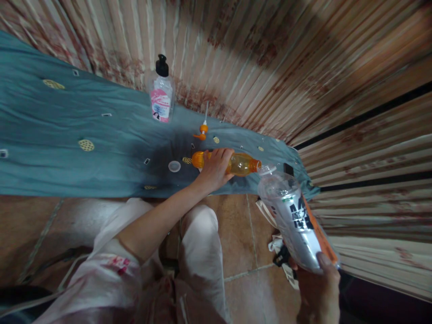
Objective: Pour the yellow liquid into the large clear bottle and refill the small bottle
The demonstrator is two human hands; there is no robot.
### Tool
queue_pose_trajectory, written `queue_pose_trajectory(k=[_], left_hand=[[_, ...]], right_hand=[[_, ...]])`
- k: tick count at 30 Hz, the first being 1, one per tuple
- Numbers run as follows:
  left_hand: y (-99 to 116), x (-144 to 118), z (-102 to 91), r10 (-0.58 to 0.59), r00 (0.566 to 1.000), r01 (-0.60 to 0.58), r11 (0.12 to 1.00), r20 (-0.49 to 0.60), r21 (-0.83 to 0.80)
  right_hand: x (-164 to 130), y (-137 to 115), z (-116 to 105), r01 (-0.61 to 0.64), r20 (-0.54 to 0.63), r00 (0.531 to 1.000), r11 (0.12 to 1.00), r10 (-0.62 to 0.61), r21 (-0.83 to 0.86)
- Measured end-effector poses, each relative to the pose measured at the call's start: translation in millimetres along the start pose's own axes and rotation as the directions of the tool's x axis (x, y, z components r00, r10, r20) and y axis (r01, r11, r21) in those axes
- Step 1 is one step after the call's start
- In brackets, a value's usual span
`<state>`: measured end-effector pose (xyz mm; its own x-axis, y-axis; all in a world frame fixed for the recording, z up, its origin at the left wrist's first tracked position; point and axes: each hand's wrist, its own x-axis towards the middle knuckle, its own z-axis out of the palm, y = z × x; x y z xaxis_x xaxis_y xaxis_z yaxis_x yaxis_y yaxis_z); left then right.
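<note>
My left hand [216,168] is wrapped round an orange see-through bottle [245,164], tilted on its side with its neck to the right. My right hand [317,281] grips the base of a larger clear plastic bottle [293,216] with a silver and orange label. The open mouths of the two bottles meet or nearly meet; I cannot tell whether they touch. An orange pump head [203,130] with a thin tube lies on the cloth beyond my left hand. Left of that hand lies a small round clear lid [174,166].
A clear pump bottle [161,96] with a black top and pink label stands at the back by the pleated curtain [236,54]. Teal cloth [114,130] covers the surface. A dark flat object [288,169] lies at its right end. Straps [285,256] lie on the tiled floor.
</note>
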<state>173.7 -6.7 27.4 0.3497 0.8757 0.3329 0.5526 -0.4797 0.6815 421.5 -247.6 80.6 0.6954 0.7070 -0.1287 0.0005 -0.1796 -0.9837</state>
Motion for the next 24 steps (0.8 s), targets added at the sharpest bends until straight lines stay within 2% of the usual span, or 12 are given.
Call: queue_pose_trajectory(k=[9, 17, 24], left_hand=[[3.8, 0.8, -2.7, -0.024, 1.0, 0.023, 1.0, 0.015, 0.014], [-0.2, 0.2, -0.3, 0.009, 1.0, -0.009, 1.0, -0.003, -0.012], [1.5, 0.4, -1.9, -0.004, 1.0, 0.004, 1.0, 0.007, -0.009]], right_hand=[[0.5, -0.5, 1.1, 0.029, 0.025, 0.999, 1.0, -0.03, 0.007], [-1.4, -4.8, 5.8, 0.055, 0.031, 0.998, 0.999, -0.055, 0.0], [2.2, -1.8, 2.0, 0.017, 0.028, 0.999, 1.0, -0.018, 0.011]])
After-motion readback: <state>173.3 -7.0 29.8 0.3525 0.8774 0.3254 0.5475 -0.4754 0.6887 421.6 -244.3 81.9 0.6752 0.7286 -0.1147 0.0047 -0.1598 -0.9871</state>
